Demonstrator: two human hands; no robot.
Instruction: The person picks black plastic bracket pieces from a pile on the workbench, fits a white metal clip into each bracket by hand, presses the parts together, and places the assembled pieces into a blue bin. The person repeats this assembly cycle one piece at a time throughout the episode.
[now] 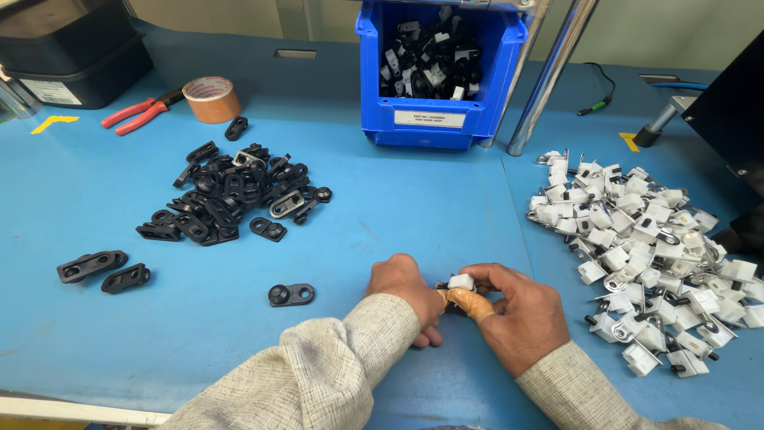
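My left hand (404, 288) and my right hand (521, 314) meet low in the middle of the blue table (430, 207). Together they pinch a small white clip with a black part (459, 282). A tan wrap covers one finger of my right hand. A pile of black plastic brackets (235, 191) lies to the upper left. A single black bracket (291, 294) rests just left of my left hand. A heap of white clips with metal parts (652, 247) spreads out to the right.
A blue bin (440, 111) of assembled black and white parts stands at the back centre beside a metal pole (549, 76). Red pliers (139, 114) and a tape roll (212, 99) lie back left near a black box (76, 52). Two loose brackets (103, 271) lie at the left.
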